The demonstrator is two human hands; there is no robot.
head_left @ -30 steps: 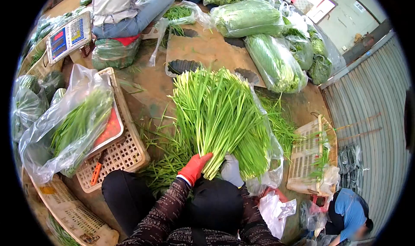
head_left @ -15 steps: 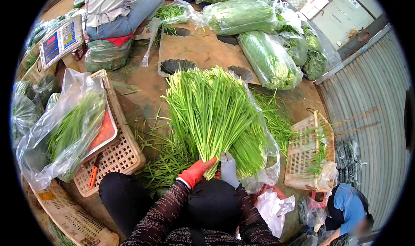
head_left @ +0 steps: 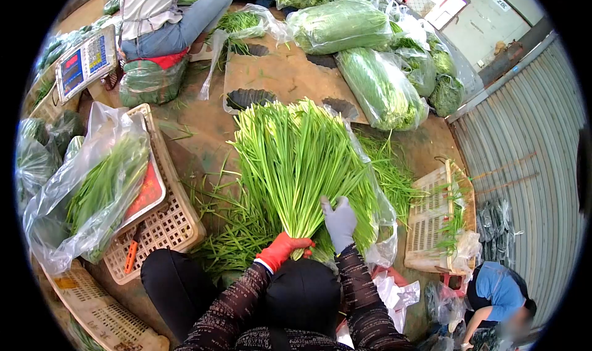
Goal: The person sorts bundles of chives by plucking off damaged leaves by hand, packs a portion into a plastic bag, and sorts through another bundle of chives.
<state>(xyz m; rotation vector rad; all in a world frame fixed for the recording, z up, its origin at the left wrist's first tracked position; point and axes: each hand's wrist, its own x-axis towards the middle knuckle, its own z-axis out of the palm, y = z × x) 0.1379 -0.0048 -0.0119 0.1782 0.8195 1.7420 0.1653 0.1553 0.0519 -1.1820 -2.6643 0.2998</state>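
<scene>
A large bunch of garlic chives (head_left: 296, 166) fans out in front of me, its pale yellowish ends pointing away. My left hand (head_left: 285, 250), in a red glove, is wrapped around the narrow end nearest me. Against the bunch's right side lies my right hand (head_left: 339, 220) in a grey glove, its thumb and fingers apart. I cannot tell how firmly it touches the stalks. More chives lie to the right, partly under the bunch, on a clear plastic sheet (head_left: 387, 212). Loose green leaves (head_left: 237, 243) are scattered to the left.
At left, a plastic bag of chives (head_left: 111, 178) rests on a scale pan over a beige crate (head_left: 163, 228), with an orange-handled knife (head_left: 131, 255). Another crate (head_left: 428, 221) stands right. Big bagged bundles (head_left: 382, 89) lie beyond. One person (head_left: 166, 27) sits ahead; another (head_left: 499, 292) bends at lower right.
My right hand has moved up and right from the bunch's narrow end, and its fingers have spread. My left hand keeps its hold. The person at lower right has shifted an arm.
</scene>
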